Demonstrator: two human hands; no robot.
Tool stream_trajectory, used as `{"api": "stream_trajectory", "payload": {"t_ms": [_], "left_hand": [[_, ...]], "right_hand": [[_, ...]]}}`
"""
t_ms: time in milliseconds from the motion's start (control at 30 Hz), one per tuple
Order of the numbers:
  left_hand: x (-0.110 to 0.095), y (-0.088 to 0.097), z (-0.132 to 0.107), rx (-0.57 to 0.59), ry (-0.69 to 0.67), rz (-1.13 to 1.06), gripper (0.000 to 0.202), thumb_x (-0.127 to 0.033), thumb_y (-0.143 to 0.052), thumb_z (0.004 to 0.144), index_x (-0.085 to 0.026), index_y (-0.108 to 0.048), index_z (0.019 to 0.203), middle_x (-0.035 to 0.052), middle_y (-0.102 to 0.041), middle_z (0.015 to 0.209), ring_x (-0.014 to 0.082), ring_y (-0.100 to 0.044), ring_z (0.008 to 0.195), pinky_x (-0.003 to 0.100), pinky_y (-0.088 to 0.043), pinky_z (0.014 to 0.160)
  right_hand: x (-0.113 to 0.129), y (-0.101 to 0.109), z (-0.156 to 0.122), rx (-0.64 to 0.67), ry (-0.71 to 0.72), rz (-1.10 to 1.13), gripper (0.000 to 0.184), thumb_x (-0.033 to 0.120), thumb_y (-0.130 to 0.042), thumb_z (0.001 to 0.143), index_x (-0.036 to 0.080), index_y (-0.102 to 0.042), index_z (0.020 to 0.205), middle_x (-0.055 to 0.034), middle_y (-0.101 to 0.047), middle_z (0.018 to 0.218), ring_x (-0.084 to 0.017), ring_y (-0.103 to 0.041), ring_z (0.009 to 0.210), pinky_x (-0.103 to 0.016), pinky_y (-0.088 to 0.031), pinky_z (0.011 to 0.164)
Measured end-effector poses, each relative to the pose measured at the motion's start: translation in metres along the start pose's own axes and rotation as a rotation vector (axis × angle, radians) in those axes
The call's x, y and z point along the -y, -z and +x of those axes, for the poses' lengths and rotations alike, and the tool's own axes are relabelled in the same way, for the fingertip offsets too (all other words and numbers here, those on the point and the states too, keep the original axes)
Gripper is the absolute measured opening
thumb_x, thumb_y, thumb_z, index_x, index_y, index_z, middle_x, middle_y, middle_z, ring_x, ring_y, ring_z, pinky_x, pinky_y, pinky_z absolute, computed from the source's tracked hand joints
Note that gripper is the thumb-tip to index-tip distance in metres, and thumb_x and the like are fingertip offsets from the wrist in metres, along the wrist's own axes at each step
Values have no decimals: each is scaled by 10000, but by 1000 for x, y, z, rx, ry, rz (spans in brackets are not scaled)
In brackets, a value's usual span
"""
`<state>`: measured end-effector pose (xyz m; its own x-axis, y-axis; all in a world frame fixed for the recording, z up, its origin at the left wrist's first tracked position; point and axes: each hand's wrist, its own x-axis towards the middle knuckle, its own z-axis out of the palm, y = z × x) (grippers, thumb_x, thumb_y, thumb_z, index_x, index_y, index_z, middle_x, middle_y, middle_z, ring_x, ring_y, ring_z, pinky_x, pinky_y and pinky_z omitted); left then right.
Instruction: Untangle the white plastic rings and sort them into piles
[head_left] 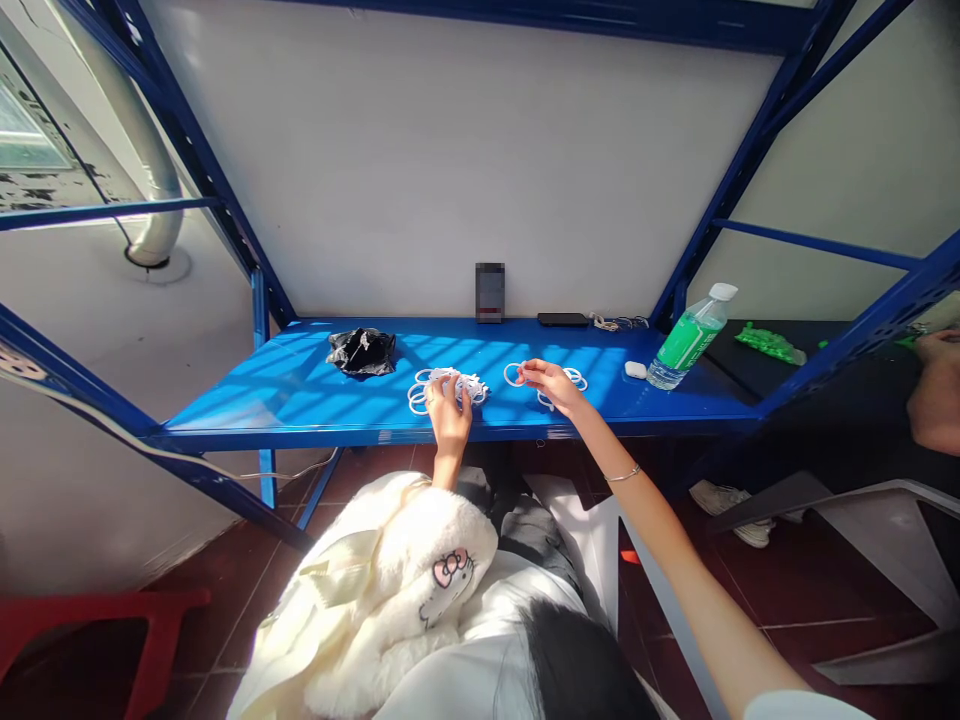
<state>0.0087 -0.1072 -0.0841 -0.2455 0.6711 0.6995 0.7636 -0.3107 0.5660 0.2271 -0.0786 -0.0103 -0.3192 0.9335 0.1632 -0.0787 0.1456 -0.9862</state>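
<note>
On the blue shelf lies a heaped bunch of white rings, perhaps looped cords (417, 392). My left hand (448, 415) is over this bunch, its fingers curled down onto the rings; the fingertips are partly lost among them. To the right, my right hand (551, 382) pinches a single white ring (512, 375) between thumb and fingers, a little above the shelf surface. A smaller group of white rings (577, 379) lies just beyond and beside my right hand, partly covered by it.
A crumpled black plastic bag (363, 352) lies left on the blue shelf (247, 400). A phone (490, 293) leans at the wall, beside a flat black device (562, 320) and a cable (611, 323). A white case (635, 370) and tilted bottle (688, 340) stand right. Another person's arm (937, 390) is far right.
</note>
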Motion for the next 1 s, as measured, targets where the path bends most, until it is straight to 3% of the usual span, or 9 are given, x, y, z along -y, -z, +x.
{"api": "stream_trajectory", "payload": {"t_ms": [167,300,633,867,1000], "left_hand": [[-7,5,1,-75,-56,-93,303,-341,-475,982,-171,-640,1172,163,-596,1212,324,-535,1171,517,-432,1022],[-11,3,1,-49,-160,-226,268,-346,-500,986,-200,-624,1174,119,-617,1160,268,-570,1130,456,-466,1013],[7,-14,-1,2,-230,-158,247,-280,-482,977,-202,-604,1177,138,-596,1139,286,-569,1117,481,-485,986],[12,-13,14,29,-129,-195,234,-283,-488,949,-206,-608,1135,138,-576,1204,299,-526,1237,498,-462,1057],[7,-9,16,18,-154,-213,225,-281,-476,956,-205,-626,1106,126,-618,1181,299,-501,1300,508,-434,1095]], "right_hand": [[-3,-5,-1,51,-26,80,364,490,-856,633,201,-685,774,-11,-665,740,-180,-624,743,-368,-489,848],[-9,-14,-3,128,-32,35,304,465,-826,674,212,-688,772,-11,-658,747,-173,-593,725,-341,-485,789],[-28,-28,-2,157,-60,-98,290,464,-769,715,199,-692,805,-1,-661,709,-168,-600,728,-299,-441,708],[-34,-28,-3,166,-39,-117,354,518,-774,721,192,-679,821,-13,-662,725,-173,-602,736,-298,-443,690],[-37,-27,-3,159,-23,-114,394,549,-785,713,189,-672,826,-9,-653,709,-165,-597,709,-290,-433,649]]}}
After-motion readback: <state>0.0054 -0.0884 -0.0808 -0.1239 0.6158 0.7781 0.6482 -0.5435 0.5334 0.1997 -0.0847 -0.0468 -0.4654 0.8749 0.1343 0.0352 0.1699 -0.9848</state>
